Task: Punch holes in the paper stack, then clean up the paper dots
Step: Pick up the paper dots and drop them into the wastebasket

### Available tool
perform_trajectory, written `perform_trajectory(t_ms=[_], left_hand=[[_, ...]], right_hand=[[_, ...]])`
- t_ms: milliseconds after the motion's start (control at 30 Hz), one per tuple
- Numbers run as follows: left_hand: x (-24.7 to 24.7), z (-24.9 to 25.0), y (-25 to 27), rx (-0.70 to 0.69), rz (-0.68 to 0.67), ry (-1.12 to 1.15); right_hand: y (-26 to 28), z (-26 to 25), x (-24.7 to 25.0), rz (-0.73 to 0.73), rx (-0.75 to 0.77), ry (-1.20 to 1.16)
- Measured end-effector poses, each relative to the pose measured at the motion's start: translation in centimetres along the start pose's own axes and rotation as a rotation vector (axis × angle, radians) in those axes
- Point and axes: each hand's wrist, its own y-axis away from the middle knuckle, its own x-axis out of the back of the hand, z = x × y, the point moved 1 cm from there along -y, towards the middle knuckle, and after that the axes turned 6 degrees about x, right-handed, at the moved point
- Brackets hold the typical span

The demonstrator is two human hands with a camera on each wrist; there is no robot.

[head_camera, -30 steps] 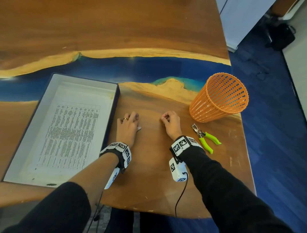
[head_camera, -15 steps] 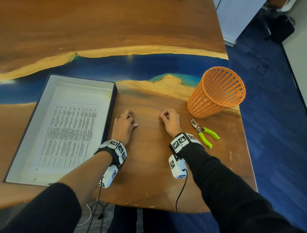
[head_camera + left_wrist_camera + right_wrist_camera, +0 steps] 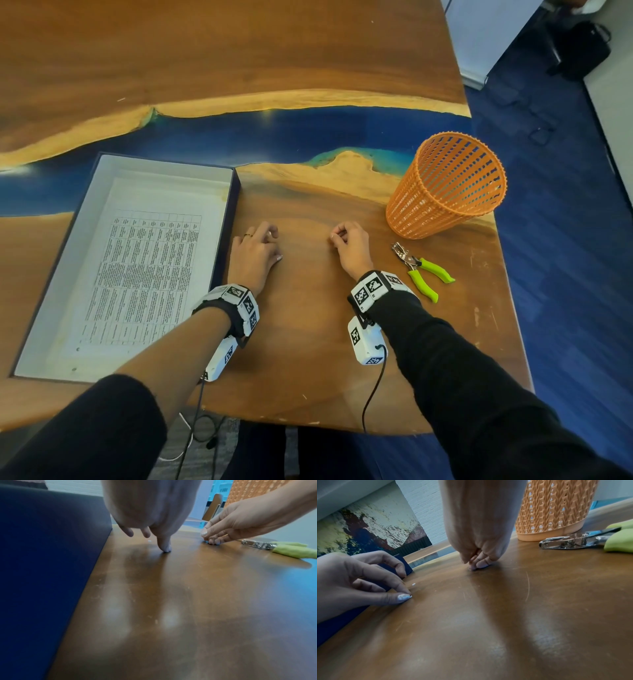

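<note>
The printed paper stack (image 3: 144,274) lies in a white-lined, dark blue box (image 3: 233,212) on the left. My left hand (image 3: 255,250) rests just right of the box. Its thumb and forefinger tips meet on the wood (image 3: 408,595), and one white paper dot (image 3: 413,584) lies loose just beyond them. My right hand (image 3: 346,245) has its fingertips (image 3: 476,565) bunched together against the table. No dot shows between either hand's fingers. The green-handled hole punch (image 3: 419,269) lies unheld to the right of my right wrist.
An orange slatted waste basket (image 3: 445,185) stands upright behind the punch near the table's right edge (image 3: 507,308). Bare wood lies between my hands and toward the near edge. Blue carpet floor is on the right.
Both hands stay at the same spots on the table. The left fingers have drawn in slightly.
</note>
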Motion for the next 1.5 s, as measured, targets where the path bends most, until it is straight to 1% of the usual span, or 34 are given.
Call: perform_trajectory(t_ms=[133, 433, 533, 633, 767, 900, 1000, 1100, 1167, 1267, 1367, 1500], left_hand=[[0.2, 0.3, -0.3, -0.051, -0.024, -0.115], [0.2, 1.0, -0.9, -0.099, -0.093, -0.257], [0.0, 0.8, -1.0, -0.102, -0.117, -0.251], [0.1, 1.0, -1.1, -0.083, -0.14, -0.24], [1.7, 2.6, -2.3, -0.046, -0.061, -0.158], [4.7, 5.8, -5.5, -0.093, 0.057, -0.117], [6.8, 9.6, -8.2, -0.17, 0.148, -0.098], [8.0, 14.0, -10.3, -0.236, 0.189, -0.102], [8.3, 16.9, -11.2, -0.282, 0.185, -0.079], [8.2, 20.6, -11.7, -0.349, 0.134, 0.004], [7.7, 23.2, -11.7, -0.367, 0.087, 0.073], [7.0, 24.8, -11.3, -0.383, 0.039, 0.093]], right_hand=[[0.0, -0.1, -0.1, 0.002, -0.007, 0.012], [0.3, -0.5, 0.0, -0.011, 0.005, 0.056], [0.5, -0.9, 0.1, -0.023, 0.004, 0.047], [0.6, -1.9, 0.3, -0.027, 0.041, 0.044], [0.4, -4.6, 1.1, -0.016, 0.116, 0.06], [-0.3, -8.1, 3.8, 0.064, 0.217, 0.079], [-0.4, -9.9, 7.0, 0.204, 0.318, 0.095], [-0.3, -10.3, 10.9, 0.351, 0.364, 0.115], [-0.2, -9.7, 13.6, 0.44, 0.354, 0.136], [0.0, -7.6, 17.1, 0.515, 0.253, 0.166], [0.4, -5.8, 19.4, 0.484, 0.175, 0.217], [1.0, -4.7, 20.9, 0.457, 0.131, 0.191]])
